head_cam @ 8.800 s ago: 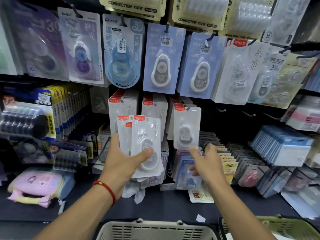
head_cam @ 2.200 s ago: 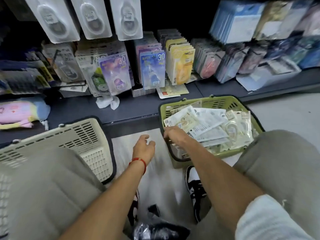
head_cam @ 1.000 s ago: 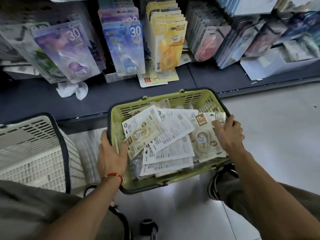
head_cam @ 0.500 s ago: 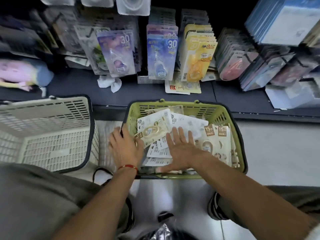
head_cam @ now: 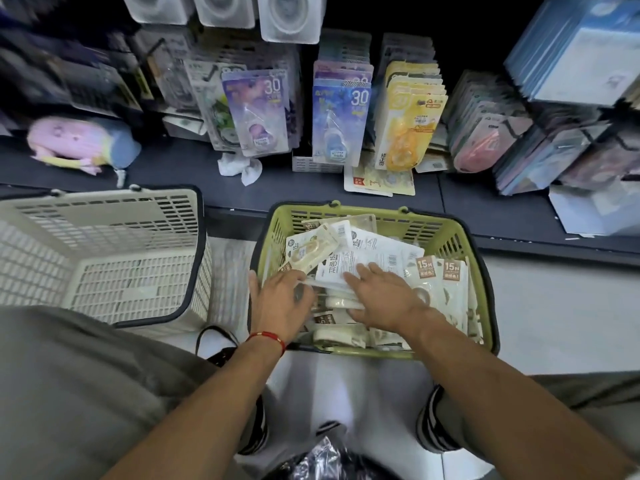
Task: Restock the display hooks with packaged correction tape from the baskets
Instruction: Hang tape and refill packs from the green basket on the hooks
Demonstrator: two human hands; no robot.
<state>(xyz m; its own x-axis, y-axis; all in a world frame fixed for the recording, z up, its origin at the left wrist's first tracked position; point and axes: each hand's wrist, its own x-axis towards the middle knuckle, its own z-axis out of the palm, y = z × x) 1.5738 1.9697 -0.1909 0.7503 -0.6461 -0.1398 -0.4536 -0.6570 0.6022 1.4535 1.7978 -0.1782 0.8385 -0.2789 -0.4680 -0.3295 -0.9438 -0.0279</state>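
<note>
Head view: green basket [head_cam: 446, 233] on the floor is filled with packaged correction tape [head_cam: 372, 261], two cards marked "15M". Left hand [head_cam: 278, 299] and right hand [head_cam: 377, 292] are laid on the packs; fingers appear spread, grasp cannot be told. Shelf packs [head_cam: 341, 123] are marked "30". White basket [head_cam: 104, 244] is seen at left.

The left hand [head_cam: 282, 299] hides its own fingertips among the packets [head_cam: 367, 261], so its grip cannot be told. The white basket [head_cam: 104, 251] is cut off at the left edge, and the hanging packs [head_cam: 289, 15] run off the top, blurred
</note>
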